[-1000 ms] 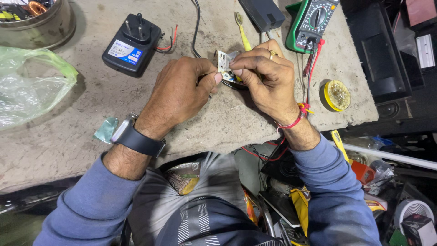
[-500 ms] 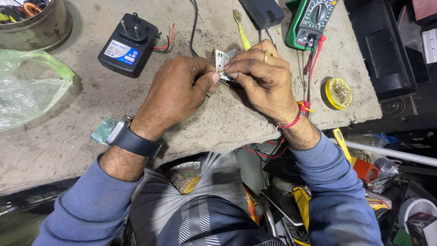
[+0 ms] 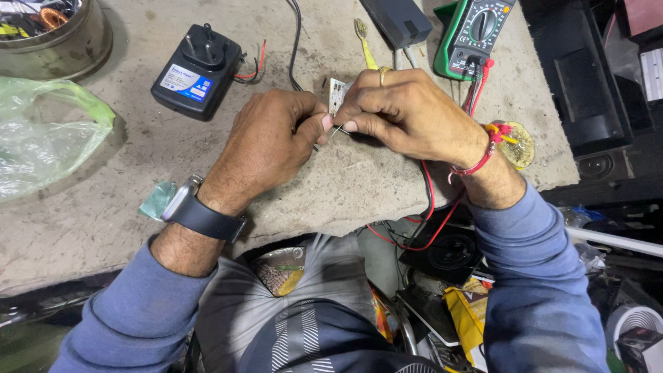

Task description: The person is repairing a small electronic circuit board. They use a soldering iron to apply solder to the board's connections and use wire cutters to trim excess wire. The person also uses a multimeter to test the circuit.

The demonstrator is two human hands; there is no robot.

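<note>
My left hand (image 3: 273,141) and my right hand (image 3: 400,110) meet over the stone worktop (image 3: 124,200), fingertips pinched together on a thin bare wire (image 3: 336,130). Just behind the fingers a small pale circuit board (image 3: 336,93) shows; both hands hide most of it. My left wrist wears a dark watch (image 3: 200,214). A red thread is tied round my right wrist, and a ring sits on one finger of that hand.
A black plug-in power adapter (image 3: 200,69) with red and black leads lies at back left. A green multimeter (image 3: 473,34), a yellow-handled tool (image 3: 364,41), a solder reel (image 3: 516,144), a metal tin (image 3: 52,34) and a green plastic bag (image 3: 45,135) surround the hands. Clutter fills the floor below the edge.
Both hands stayed together at the board. The fingertips have drawn closer and now pinch a thin wire between them; the board is more covered.
</note>
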